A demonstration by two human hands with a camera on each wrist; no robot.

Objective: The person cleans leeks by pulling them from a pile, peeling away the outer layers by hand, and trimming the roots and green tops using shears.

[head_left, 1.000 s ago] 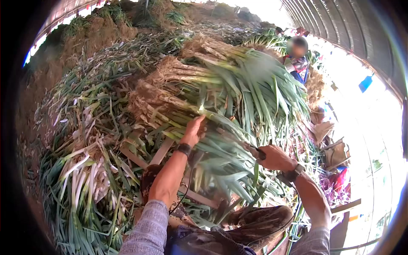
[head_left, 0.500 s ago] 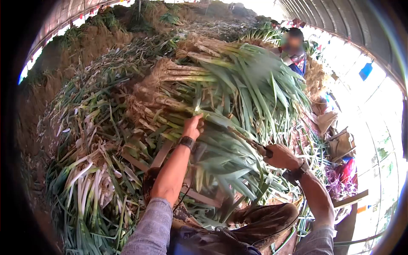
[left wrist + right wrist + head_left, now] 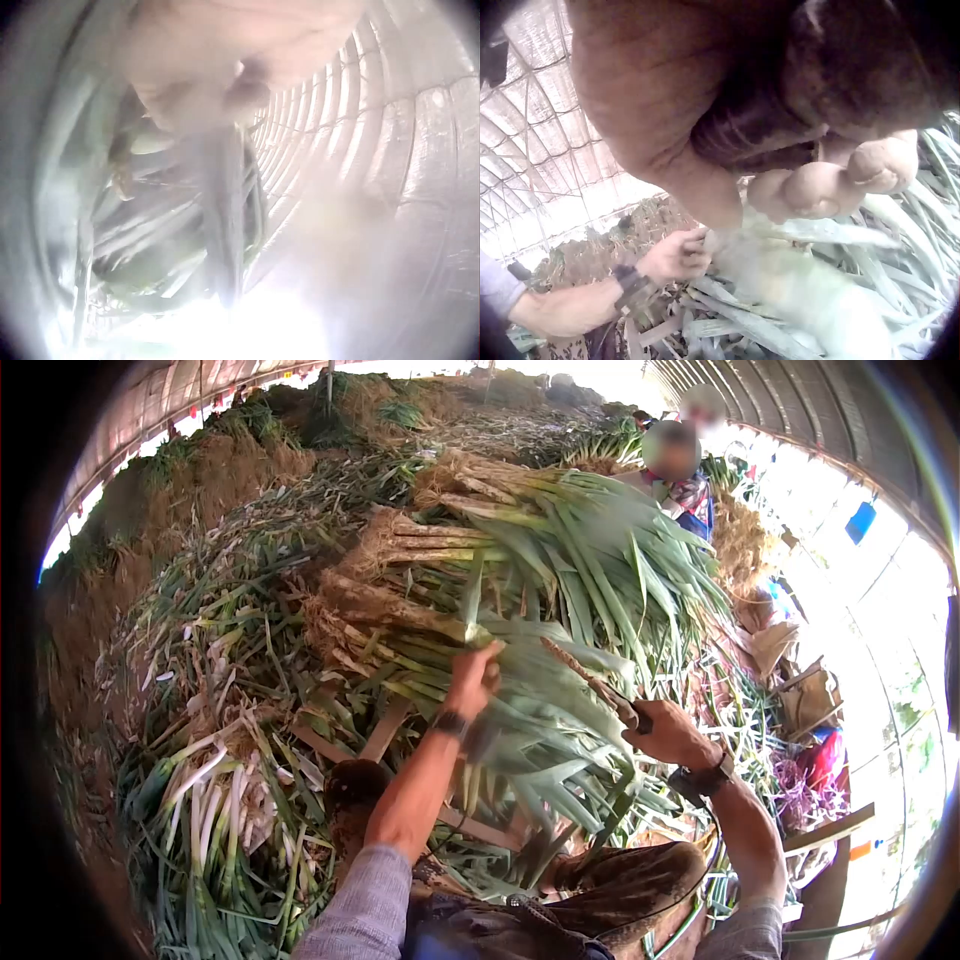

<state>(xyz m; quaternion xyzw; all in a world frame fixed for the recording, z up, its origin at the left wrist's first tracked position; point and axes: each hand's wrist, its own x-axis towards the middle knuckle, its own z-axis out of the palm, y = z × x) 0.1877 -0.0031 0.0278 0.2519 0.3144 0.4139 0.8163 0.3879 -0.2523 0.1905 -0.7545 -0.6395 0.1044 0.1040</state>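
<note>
My left hand (image 3: 472, 678) grips a leek (image 3: 478, 632) where its stalk turns into leaves, and the leaves fan out toward my right side. In the left wrist view, a blurred leek leaf (image 3: 221, 210) hangs down from the fingers. My right hand (image 3: 672, 735) holds a knife (image 3: 595, 685) with a long, narrow brown blade pointing up and left over the leaves. Its dark handle (image 3: 757, 131) lies within the curled fingers in the right wrist view. Beyond my hands lie bunched leeks (image 3: 440, 540), with brown roots to the left and green leaves to the right.
Trimmed leeks with white stalks (image 3: 205, 800) lie in a pile at the lower left. Leaf scraps (image 3: 230, 580) cover the mound behind it. Wooden slats (image 3: 385, 728) show near my knees. Another person (image 3: 690, 500) is at the far right, by a brown sack (image 3: 808, 700).
My right hand has shifted a little to the right with the knife, whose blade now shows more fully above the leaves. My left hand has also moved slightly right, still gripping the leek.
</note>
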